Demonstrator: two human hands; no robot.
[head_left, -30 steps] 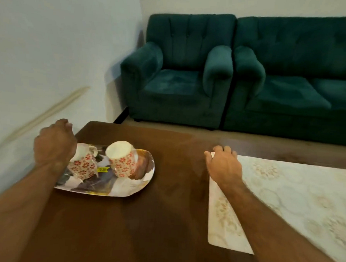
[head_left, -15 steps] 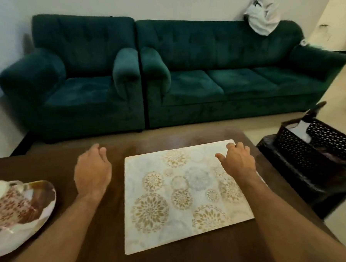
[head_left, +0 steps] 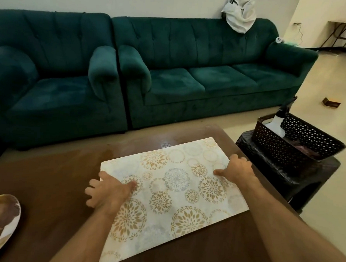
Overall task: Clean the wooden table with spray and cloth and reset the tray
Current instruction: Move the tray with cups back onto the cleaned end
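Green sofas behind, wooden table (head_left: 51, 176) lower frame: left hand (head_left: 109, 191) splayed flat on floral mat (head_left: 173, 193), right hand (head_left: 238, 170) gripping its right edge, tray (head_left: 7, 214) lower left, spray bottle (head_left: 279, 120) in basket (head_left: 295, 145) at right; cleaning apparently not started

Lighting: dim, warm, indoor. Glare: pale sheen on wooden table (head_left: 163, 145) far edge. Distortion: wide-angle bowing at edges. Blur: tray (head_left: 1, 220), lower left.

text: none legible | labels: none | numbers: none | signs: none
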